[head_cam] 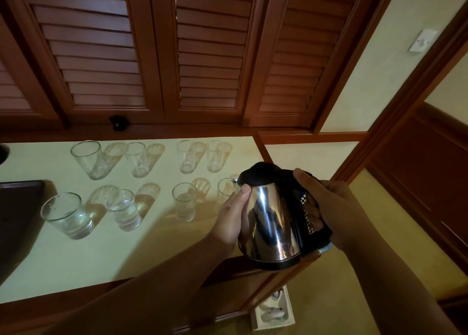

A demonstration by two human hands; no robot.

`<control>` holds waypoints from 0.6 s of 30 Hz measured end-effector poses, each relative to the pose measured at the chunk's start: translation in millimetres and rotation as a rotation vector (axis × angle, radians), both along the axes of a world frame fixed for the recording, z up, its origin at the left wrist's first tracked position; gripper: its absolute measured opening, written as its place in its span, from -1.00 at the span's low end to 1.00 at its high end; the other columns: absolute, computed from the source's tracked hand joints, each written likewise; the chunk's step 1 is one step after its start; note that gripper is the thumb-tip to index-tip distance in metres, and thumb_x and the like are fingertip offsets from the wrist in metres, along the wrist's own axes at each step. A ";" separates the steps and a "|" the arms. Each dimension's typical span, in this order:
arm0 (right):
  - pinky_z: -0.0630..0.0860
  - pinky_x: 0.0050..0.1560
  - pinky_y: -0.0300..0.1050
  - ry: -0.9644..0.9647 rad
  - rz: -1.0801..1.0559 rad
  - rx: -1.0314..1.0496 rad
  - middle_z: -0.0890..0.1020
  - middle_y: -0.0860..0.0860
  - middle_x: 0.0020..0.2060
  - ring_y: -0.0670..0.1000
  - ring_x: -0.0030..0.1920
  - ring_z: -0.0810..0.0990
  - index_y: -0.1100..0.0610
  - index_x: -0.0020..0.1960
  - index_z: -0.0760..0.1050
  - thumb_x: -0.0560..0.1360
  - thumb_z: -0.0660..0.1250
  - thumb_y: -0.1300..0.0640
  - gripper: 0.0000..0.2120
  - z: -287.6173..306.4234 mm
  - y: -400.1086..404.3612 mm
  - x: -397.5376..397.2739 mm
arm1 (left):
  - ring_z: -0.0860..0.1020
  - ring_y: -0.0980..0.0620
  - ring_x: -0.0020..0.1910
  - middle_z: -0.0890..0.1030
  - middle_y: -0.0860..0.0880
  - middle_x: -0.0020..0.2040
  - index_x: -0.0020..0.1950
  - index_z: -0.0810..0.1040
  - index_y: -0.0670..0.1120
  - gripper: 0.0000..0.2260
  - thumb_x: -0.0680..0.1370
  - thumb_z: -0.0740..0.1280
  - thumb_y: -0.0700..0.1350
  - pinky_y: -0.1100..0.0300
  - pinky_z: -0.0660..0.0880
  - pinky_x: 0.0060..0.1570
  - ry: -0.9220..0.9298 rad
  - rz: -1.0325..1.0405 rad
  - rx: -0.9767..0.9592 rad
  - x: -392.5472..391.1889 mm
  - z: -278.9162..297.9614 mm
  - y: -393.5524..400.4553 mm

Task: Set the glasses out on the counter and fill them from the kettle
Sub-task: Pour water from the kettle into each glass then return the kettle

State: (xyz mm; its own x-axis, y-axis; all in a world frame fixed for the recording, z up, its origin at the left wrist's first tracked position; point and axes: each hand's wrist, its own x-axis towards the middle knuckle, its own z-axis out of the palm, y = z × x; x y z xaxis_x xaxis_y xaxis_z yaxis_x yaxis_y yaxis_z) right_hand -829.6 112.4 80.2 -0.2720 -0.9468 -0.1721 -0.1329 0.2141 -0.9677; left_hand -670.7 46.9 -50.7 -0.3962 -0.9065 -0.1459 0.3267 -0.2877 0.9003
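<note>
Right hand (336,208) is gripping the kettle (268,220) handle, left hand (230,218) cupping its side, tipping it over the front-right glass (224,190) near the worktop's (126,253) right edge. Three front glasses (67,215) are holding water, the back four (88,160) are looking empty.

Both forearms are bare and stretched out in front of the person, closing in on each other. The left grip (231,214) cups the side of the kettle (273,223), thumb laid across the steel, the rest of the fingers hidden behind it. The right grip (331,208) is wrapped round the black handle, thumb on top by the lid, wrist cocked a bit.
</note>
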 end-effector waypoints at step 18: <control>0.36 -0.53 -0.19 0.132 0.065 0.119 0.39 0.03 -0.56 -0.02 -0.59 0.33 0.14 -0.38 0.39 0.31 0.41 -0.34 -0.45 2.4 -27.8 -10.3 | 0.66 -0.06 0.30 0.70 -0.11 0.30 0.44 0.54 -0.10 -0.37 0.54 0.18 0.28 0.13 0.64 0.18 0.134 0.008 0.130 -17.5 -4.8 -3.0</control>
State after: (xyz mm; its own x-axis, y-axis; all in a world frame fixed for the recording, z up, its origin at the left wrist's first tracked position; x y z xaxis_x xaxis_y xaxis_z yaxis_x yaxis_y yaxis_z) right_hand -839.8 84.7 82.6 -0.2391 -0.9380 -0.2510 -0.2746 0.3133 -0.9091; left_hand -688.2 43.9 -55.5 -0.4131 -0.8864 -0.2088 0.4438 -0.3961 0.8038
